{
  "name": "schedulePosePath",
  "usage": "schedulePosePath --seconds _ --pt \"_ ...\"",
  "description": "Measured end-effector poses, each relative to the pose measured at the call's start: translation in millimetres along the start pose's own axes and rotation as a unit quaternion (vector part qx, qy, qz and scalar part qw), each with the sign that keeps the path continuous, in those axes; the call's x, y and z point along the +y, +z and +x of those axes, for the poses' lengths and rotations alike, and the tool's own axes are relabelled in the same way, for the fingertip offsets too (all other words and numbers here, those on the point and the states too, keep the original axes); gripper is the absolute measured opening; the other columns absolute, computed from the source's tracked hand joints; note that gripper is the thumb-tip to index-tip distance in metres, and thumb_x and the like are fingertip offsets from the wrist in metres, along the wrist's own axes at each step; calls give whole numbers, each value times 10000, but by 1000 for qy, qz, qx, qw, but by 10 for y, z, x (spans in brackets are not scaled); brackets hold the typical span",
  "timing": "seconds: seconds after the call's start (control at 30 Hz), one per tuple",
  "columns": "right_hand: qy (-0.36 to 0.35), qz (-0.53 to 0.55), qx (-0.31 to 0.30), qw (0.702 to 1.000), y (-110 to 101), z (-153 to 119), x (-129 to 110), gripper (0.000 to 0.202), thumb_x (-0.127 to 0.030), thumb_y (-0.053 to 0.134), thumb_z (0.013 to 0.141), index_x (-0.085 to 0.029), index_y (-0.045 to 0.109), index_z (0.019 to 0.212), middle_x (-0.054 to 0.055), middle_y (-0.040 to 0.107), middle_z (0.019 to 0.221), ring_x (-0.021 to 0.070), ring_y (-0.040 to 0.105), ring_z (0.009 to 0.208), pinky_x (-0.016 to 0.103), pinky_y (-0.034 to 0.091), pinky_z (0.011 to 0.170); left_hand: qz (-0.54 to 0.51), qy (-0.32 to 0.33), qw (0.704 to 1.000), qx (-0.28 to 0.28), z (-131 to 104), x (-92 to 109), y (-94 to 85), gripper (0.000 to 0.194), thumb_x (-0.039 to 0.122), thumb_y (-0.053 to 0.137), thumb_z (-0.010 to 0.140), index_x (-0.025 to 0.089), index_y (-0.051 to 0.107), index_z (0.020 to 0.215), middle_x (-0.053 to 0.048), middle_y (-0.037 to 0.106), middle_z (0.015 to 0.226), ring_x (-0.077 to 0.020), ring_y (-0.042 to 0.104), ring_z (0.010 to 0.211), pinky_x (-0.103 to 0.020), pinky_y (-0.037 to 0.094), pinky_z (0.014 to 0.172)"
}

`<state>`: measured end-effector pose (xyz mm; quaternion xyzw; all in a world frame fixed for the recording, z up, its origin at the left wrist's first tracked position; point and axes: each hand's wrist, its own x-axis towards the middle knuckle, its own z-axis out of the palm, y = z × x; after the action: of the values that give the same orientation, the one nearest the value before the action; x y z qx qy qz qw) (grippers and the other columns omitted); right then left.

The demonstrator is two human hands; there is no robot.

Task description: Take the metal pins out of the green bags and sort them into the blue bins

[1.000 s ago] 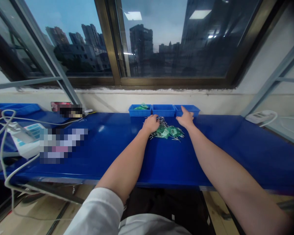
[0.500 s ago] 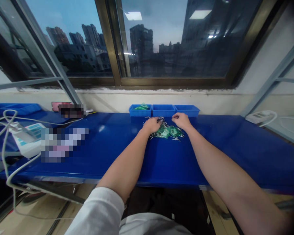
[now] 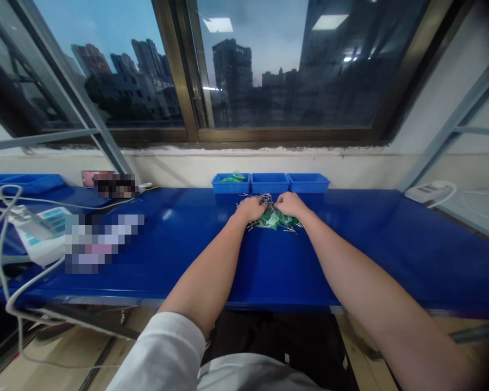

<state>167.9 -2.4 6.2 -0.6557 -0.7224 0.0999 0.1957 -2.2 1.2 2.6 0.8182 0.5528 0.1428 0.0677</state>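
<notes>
A heap of green plastic packets mixed with thin metal pieces lies on the blue table, in front of the blue bins. At the heap's left side, my left hand has its fingers curled at some of the metal pieces; what it grips is too small to name. My right hand is at the upper right of the heap, its fingers pinched together close to the left hand. Whatever the right fingertips hold cannot be made out.
Three joined blue bins stand behind the heap; the left one holds green packets. A white device with looping cables is at the left, near a phone. A white power strip sits at the back right.
My right hand has moved left and slightly down, from beside the right bin to the heap near my left hand. My left hand stays at the heap. The view has shifted slightly.
</notes>
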Motion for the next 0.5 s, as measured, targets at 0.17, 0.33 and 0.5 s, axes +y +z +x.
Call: schedulePosePath --seconds 0.17,0.33,0.5 --pt "60 -42 -15 997 -25 -13 -82 352 -412 551 714 -133 702 866 187 674 942 288 628 905 301 453 686 12 7 1000 3 8 -8 15 449 459 335 881 228 583 1174 -86 595 1220 -253 566 1090 -336 422 903" --pt "87 -59 -16 994 -38 -26 -137 450 -463 552 717 -109 685 961 225 652 1003 319 627 920 326 459 670 14 18 1000 14 6 -5 15 434 447 335 879 221 601 1137 -89 612 1190 -251 579 1063 -335 434 886" --pt "51 -59 -8 997 2 -9 -88 410 -474 547 735 -112 693 861 215 669 919 303 635 877 302 444 640 4 25 999 22 10 -12 22 418 437 353 870 208 615 1104 -103 622 1165 -270 583 1053 -358 440 876"
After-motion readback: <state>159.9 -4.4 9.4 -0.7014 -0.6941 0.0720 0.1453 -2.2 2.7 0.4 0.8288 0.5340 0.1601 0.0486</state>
